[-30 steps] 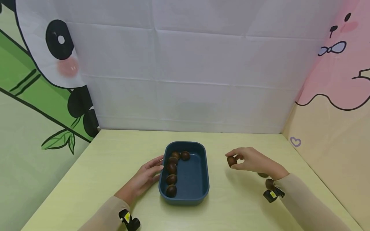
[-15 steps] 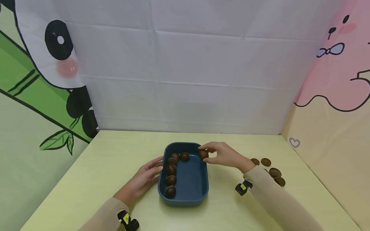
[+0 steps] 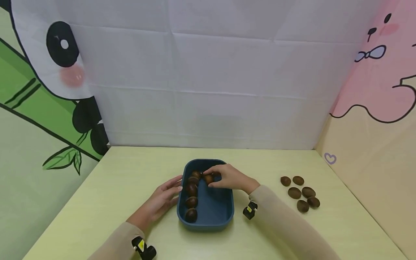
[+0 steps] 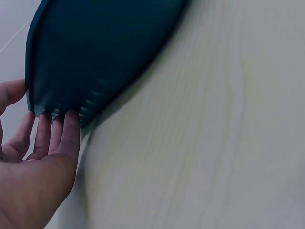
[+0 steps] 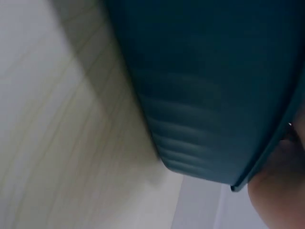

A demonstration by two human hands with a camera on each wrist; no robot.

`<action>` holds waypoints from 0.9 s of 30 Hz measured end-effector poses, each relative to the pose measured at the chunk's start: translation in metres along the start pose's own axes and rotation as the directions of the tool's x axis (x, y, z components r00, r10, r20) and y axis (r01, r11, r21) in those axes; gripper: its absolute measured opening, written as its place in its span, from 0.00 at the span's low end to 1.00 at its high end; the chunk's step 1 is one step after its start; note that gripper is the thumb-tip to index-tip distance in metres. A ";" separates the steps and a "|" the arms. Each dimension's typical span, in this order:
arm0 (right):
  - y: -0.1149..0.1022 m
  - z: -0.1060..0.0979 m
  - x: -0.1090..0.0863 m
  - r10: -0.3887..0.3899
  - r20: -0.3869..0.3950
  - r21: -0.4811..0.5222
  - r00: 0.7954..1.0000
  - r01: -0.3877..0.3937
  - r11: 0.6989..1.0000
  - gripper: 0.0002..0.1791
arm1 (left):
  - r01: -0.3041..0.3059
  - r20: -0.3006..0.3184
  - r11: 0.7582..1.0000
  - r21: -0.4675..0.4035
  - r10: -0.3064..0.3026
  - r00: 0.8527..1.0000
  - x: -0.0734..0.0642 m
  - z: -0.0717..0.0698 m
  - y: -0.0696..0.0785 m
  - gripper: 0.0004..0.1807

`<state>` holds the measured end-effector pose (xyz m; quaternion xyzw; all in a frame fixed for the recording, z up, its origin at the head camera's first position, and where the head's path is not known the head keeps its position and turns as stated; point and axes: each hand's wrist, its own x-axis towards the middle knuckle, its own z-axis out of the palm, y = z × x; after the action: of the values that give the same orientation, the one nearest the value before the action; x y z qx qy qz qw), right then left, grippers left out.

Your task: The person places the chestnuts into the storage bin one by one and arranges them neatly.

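A dark blue rectangular box (image 3: 211, 227) stands on the table, with a column of brown chestnuts (image 3: 191, 189) along its left side. My right hand (image 3: 232, 177) reaches over the box's right rim and pinches a chestnut (image 3: 208, 179) between thumb and fingers, low inside near the far end. Its fingers partly hide the chestnuts there. On the left, the fingertips of my left hand (image 3: 162, 198) rest against the box's outer wall, fingers fairly straight. The left wrist view shows these fingers (image 4: 71, 131) touching the wall. In the right wrist view, the box wall (image 5: 205, 105) covers most of my right hand.
Several loose chestnuts (image 3: 294, 193) lie in a group on the pale yellow table (image 3: 269, 231), to the right of the box. Behind the table rises a white sheet (image 3: 214, 90). Walls with cartoon drawings flank it on both sides.
My right hand has carried a chestnut leftward from the table's right side, over the rim and into the box. The loose chestnuts are now uncovered. My left hand stays at the box.
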<state>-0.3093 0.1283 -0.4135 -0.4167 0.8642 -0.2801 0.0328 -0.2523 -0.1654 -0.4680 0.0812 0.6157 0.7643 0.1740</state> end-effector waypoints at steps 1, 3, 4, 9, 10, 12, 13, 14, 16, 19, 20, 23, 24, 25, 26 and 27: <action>-0.001 0.001 0.002 0.000 0.000 -0.006 1.000 0.000 1.000 0.25 | -0.001 0.001 1.000 -0.001 0.001 1.000 0.000 0.000 0.000 0.34; -0.001 0.003 0.007 0.002 0.003 -0.029 1.000 -0.002 1.000 0.24 | -0.004 0.006 1.000 0.002 0.004 1.000 0.000 -0.001 0.001 0.34; -0.002 0.004 0.009 0.005 0.005 -0.040 1.000 -0.004 0.999 0.24 | -0.004 0.008 1.000 0.003 0.004 1.000 0.000 -0.001 0.001 0.35; -0.002 0.009 0.020 0.021 0.036 -0.099 0.999 -0.017 0.995 0.24 | -0.005 0.007 1.000 -0.006 0.005 1.000 0.000 -0.002 0.000 0.34; -0.003 0.010 0.021 0.028 0.048 -0.111 0.998 -0.023 0.994 0.24 | -0.004 0.006 1.000 -0.009 0.004 1.000 0.001 -0.002 0.000 0.34; -0.003 0.013 0.023 0.041 0.069 -0.132 0.997 -0.032 0.991 0.24 | -0.003 0.003 1.000 -0.014 0.003 1.000 0.001 -0.002 -0.001 0.34; -0.003 0.014 0.023 0.050 0.076 -0.142 0.996 -0.039 0.989 0.24 | -0.003 0.002 1.000 -0.016 0.003 1.000 0.001 -0.002 -0.002 0.34; -0.004 0.015 0.024 0.057 0.079 -0.148 0.995 -0.045 0.988 0.24 | -0.002 0.003 1.000 -0.016 0.002 1.000 0.002 -0.002 -0.002 0.34; -0.003 0.017 0.024 0.068 0.074 -0.156 0.995 -0.056 0.986 0.23 | -0.001 0.005 1.000 -0.016 0.001 1.000 0.002 -0.002 -0.003 0.34; -0.003 0.019 0.023 0.071 0.050 -0.162 0.996 -0.062 0.985 0.22 | -0.004 0.005 1.000 -0.013 0.004 1.000 0.002 -0.001 -0.002 0.35; -0.004 0.020 0.022 0.068 0.041 -0.165 0.997 -0.060 0.984 0.21 | -0.005 0.005 1.000 -0.012 0.005 1.000 0.002 -0.001 -0.002 0.35; -0.004 0.021 0.021 0.060 0.018 -0.179 0.998 -0.055 0.982 0.20 | -0.004 0.006 1.000 -0.009 0.004 1.000 0.002 -0.001 -0.002 0.35; -0.004 0.021 0.021 0.056 0.012 -0.182 0.998 -0.053 0.982 0.19 | -0.005 0.007 1.000 -0.006 0.005 1.000 0.002 -0.001 -0.002 0.35; -0.004 0.021 0.021 0.055 0.007 -0.183 0.998 -0.052 0.982 0.19 | -0.004 0.006 1.000 -0.008 0.004 1.000 0.002 0.000 -0.002 0.34; -0.005 0.022 0.021 0.054 0.003 -0.188 0.999 -0.052 0.981 0.19 | -0.004 0.005 1.000 -0.008 0.004 1.000 0.002 0.000 -0.002 0.34; -0.005 0.022 0.021 0.053 0.002 -0.192 0.999 -0.051 0.980 0.19 | -0.004 0.004 1.000 -0.009 0.004 1.000 0.002 0.000 -0.002 0.34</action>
<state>-0.3132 0.1006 -0.4260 -0.3961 0.8976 -0.1933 0.0028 -0.2537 -0.1648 -0.4699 0.0832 0.6118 0.7671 0.1740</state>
